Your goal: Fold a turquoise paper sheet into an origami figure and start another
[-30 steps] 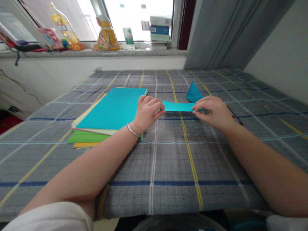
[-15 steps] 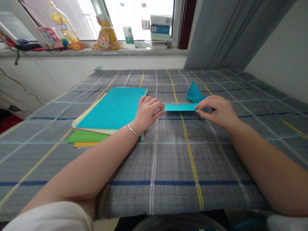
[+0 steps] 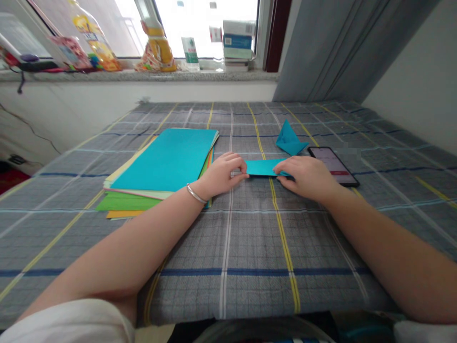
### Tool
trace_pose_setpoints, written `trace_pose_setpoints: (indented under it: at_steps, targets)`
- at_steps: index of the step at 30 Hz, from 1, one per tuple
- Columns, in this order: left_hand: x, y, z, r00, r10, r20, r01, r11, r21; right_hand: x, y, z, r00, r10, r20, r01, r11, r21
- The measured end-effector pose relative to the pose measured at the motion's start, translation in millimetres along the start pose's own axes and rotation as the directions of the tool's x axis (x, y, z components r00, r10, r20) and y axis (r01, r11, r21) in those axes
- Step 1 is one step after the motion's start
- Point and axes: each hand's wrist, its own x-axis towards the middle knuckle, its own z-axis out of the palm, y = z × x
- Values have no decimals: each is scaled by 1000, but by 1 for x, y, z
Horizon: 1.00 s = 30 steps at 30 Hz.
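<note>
A folded strip of teal paper [image 3: 262, 167] lies on the checked grey cloth [image 3: 250, 247] between my hands. My left hand [image 3: 223, 174], with a silver bracelet at the wrist, pinches the strip's left end with curled fingers. My right hand [image 3: 303, 177] covers and presses the strip's right end, fingers bent over it. A stack of coloured sheets [image 3: 160, 166] with a teal one on top lies just left of my left hand. A small folded teal paper shape [image 3: 288, 139] stands behind the strip.
A smartphone [image 3: 333, 165] lies beside my right hand, screen up. Bottles, boxes and packets line the windowsill [image 3: 143, 75] at the back. A grey curtain [image 3: 335, 47] hangs at the back right, next to a pale wall.
Both hands lowered the teal strip toward me onto the cloth. My right hand slid inward over the strip's right end, uncovering the phone.
</note>
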Motion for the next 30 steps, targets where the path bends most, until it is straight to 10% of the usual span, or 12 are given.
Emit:
trace_pose_setpoints:
  at_steps: [8,18,30]
  targets:
    - [2,12,2,983,184,15,-182,951,250,5,-18,12,994,33,-105,-34,999,-11]
    - [2,10,-5,992,120,-36,-111,972,207,-4,12,11,976,91,-198,-98,995,-30]
    - [-1,1,-4,981,154,114,-162,984,68,-8,43,-6,989,60,139,-25,971,-238]
